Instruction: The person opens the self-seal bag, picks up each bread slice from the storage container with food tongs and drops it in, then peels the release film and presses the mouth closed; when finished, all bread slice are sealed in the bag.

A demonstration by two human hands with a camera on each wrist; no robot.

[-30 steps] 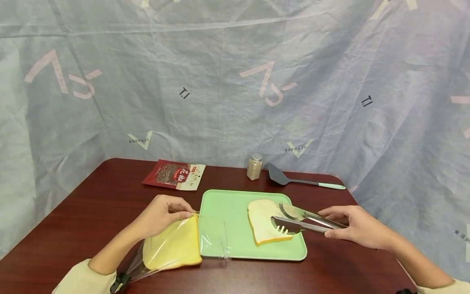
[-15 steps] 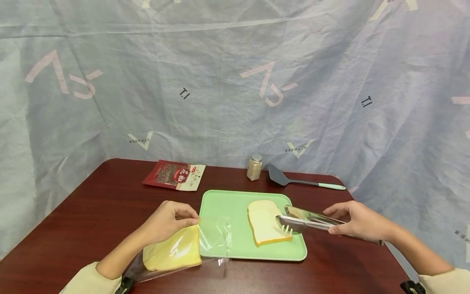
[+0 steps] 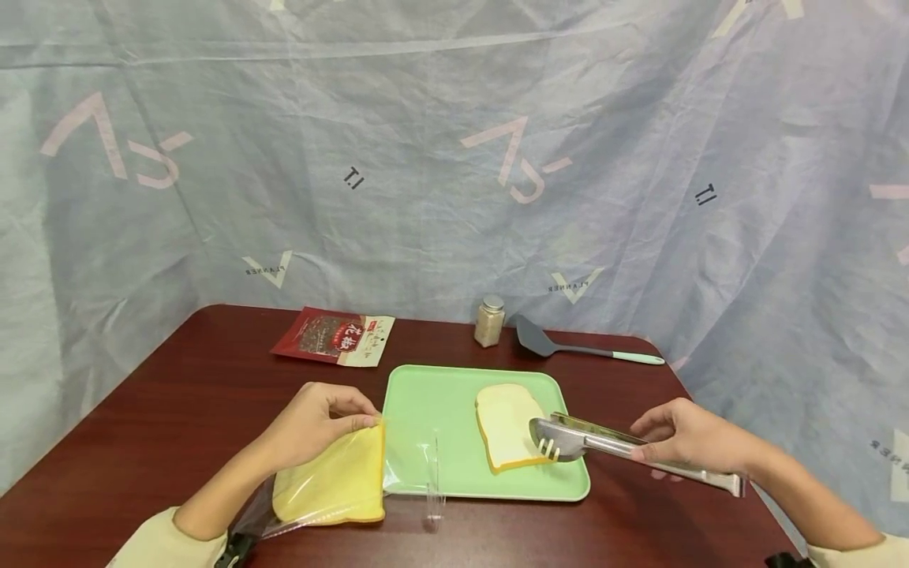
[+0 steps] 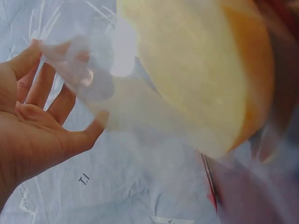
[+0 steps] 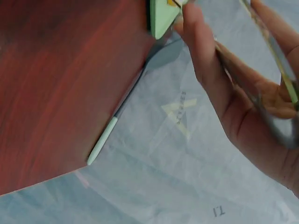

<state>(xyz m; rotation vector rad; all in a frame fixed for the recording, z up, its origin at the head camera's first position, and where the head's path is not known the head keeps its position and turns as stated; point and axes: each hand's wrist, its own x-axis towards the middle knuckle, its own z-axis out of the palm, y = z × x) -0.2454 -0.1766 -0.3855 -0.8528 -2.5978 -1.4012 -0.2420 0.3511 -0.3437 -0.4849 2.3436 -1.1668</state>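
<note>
My left hand (image 3: pixel 316 422) pinches the edge of a clear plastic bag (image 3: pixel 414 465) between thumb and fingers. A yellow bread slice (image 3: pixel 330 483) shows inside the bag, left of the green tray (image 3: pixel 419 394); the left wrist view shows the bread slice (image 4: pixel 196 70) close up through the film. My right hand (image 3: pixel 685 438) holds metal tongs (image 3: pixel 604 443) by their arms. The tongs' slotted head overlaps the lower right of a pale bread slice (image 3: pixel 506 422) lying on the tray's right half. In the right wrist view the tongs (image 5: pixel 254 95) pass through the hand's grip.
Behind the tray stand a small spice jar (image 3: pixel 489 321) and a grey spatula (image 3: pixel 536 339) with a mint handle. A red seasoning packet (image 3: pixel 334 337) lies at the back left. A grey cloth (image 3: pixel 426 197) hangs behind the dark red table (image 3: pixel 142 426).
The tongs' heads were spread over the pale slice and now sit closer together; their rear end shows past the right hand. The left hand dipped slightly, then rose back, still pinching the bag.
</note>
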